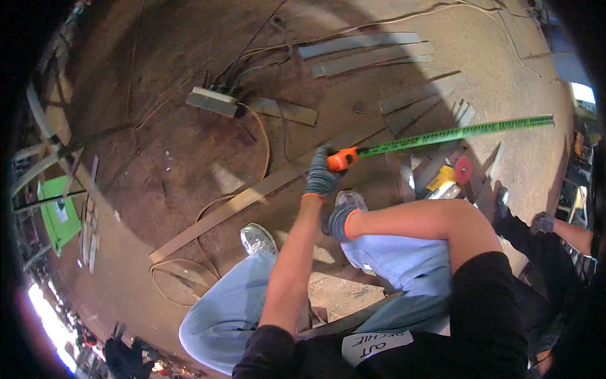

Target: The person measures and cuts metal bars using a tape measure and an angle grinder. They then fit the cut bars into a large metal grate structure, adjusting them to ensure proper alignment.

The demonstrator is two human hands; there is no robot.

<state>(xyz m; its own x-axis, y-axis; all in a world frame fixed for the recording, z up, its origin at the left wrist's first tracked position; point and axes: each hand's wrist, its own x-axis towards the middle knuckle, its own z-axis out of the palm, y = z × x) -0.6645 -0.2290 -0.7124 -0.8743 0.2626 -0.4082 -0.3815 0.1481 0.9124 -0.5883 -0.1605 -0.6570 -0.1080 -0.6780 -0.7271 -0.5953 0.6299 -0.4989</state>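
1. Head view, centre frame: my left hand (pixel 322 172), in a grey knit glove, is closed around the orange tape measure case (pixel 341 159). Firm grip, fingers wrapped right round it.

2. The green tape blade (pixel 461 132) is run out from that case toward the upper right of the frame, its far end hanging over the sunlit floor (pixel 505 57). I judge we are mid-measure, with the blade extended and not yet laid against anything.

3. My right hand (pixel 341 220), also gloved, sits lower centre near my knee. It looks curled, but I cannot tell whether it holds anything.

4. The long metal strip (pixel 252 197) lies diagonally on the floor from lower left up to just under my left hand. I read the next move as lowering the blade along a strip, which calls for keeping the blade straight and its hook end set on an edge.

5. Room to move: left of centre the dirt floor is fairly open. To the right it is crowded, with flat bars (pixel 416 101) fanned out and an angle grinder (pixel 449 177) with a red disc just beneath the blade.

6. Cables (pixel 262 142) loop across the middle, and a power strip (pixel 213 101) sits upper left of centre, well apart from the hands.

7. Far right edge: another person's gloved hand (pixel 543 222), near the blade's sweep; I'd keep the tip clear of it.
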